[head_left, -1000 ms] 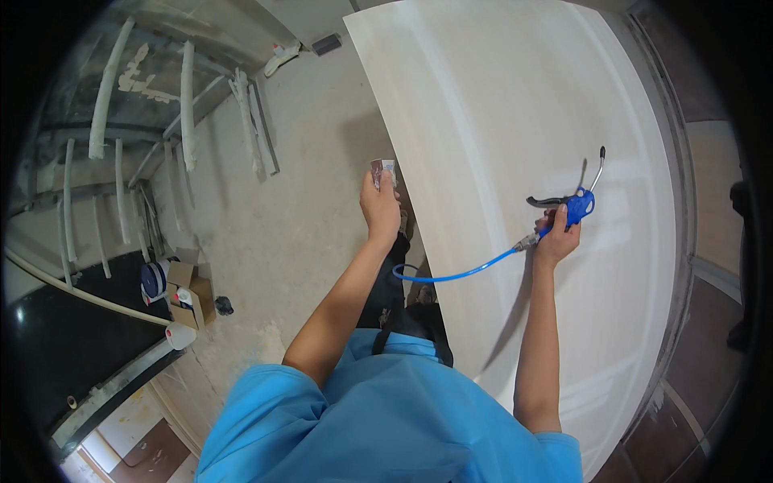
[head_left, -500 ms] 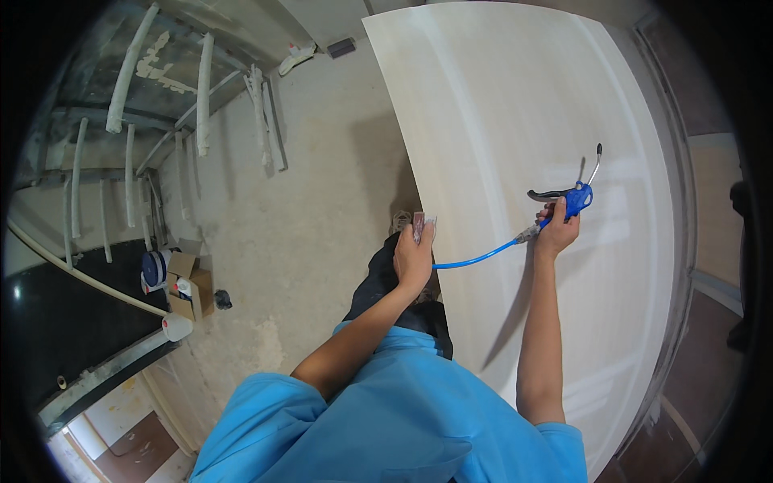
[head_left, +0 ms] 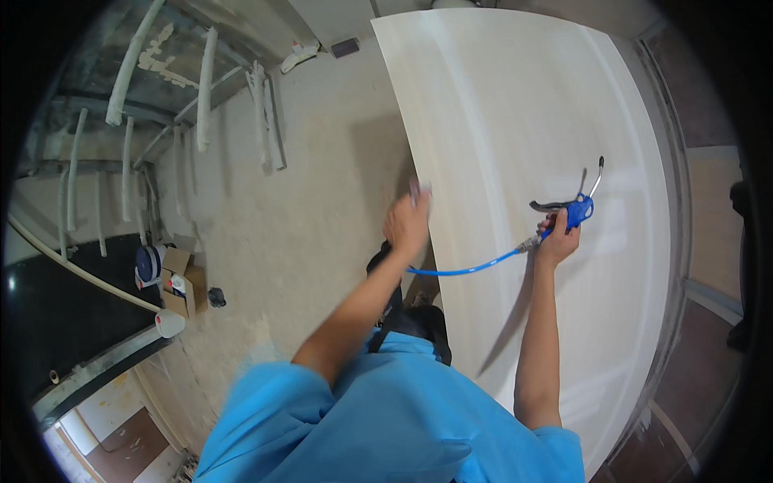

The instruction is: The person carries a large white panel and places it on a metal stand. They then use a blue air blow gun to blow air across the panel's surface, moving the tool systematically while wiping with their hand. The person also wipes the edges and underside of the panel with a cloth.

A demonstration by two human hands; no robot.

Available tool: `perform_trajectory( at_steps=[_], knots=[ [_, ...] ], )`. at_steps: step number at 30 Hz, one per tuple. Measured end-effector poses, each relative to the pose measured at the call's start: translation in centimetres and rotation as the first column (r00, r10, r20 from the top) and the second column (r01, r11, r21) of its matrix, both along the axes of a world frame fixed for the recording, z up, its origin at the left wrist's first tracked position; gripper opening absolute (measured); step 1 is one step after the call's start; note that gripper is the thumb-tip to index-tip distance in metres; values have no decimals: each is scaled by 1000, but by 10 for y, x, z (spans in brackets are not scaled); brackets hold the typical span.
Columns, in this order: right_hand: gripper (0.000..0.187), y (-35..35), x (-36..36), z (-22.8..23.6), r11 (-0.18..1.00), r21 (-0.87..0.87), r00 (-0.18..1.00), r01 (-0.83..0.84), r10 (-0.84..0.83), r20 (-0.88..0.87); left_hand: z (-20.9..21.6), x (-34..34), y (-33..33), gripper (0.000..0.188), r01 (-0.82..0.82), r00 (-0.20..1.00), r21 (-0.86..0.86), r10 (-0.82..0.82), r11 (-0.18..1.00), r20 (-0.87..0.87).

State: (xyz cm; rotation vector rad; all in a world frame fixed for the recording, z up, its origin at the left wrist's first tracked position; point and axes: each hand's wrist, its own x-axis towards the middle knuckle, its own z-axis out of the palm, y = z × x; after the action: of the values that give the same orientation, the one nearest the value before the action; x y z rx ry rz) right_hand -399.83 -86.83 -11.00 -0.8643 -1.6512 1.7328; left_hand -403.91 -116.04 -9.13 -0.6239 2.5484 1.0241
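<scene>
My right hand is wrapped round the handle of a blue air blow gun with a black lever and a bent metal nozzle. It is over a large pale panel, and the nozzle points up and away. A blue hose runs left from the gun's fitting and passes behind my left wrist. By the panel's left edge, my left hand is closed on a small brown block dusted with white. The block is blurred and partly hidden by the fingers.
Padded bars jut from a metal rack at the upper left. An open cardboard box and a blue roll are at the left, near a white container. A dark block lies on the floor at the far side.
My left hand has moved a little farther from me with the brown block, and its arm is smeared by motion. My right hand keeps its hold on the blow gun, nearly still.
</scene>
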Motion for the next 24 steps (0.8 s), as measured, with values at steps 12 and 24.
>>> perform_trajectory(
  at_steps=[12, 24],
  knots=[
    [23, -5, -2, 3, 997, 19, 994, 72, -74, 78, -9, -166, -20, 61, -74, 954, -17, 66, 997, -294],
    [28, -10, -2, 8, 989, 75, 961, 124, -139, 240, -10, -125, -49, 60, -45, 998, 171, 37, 984, 49]
  ],
)
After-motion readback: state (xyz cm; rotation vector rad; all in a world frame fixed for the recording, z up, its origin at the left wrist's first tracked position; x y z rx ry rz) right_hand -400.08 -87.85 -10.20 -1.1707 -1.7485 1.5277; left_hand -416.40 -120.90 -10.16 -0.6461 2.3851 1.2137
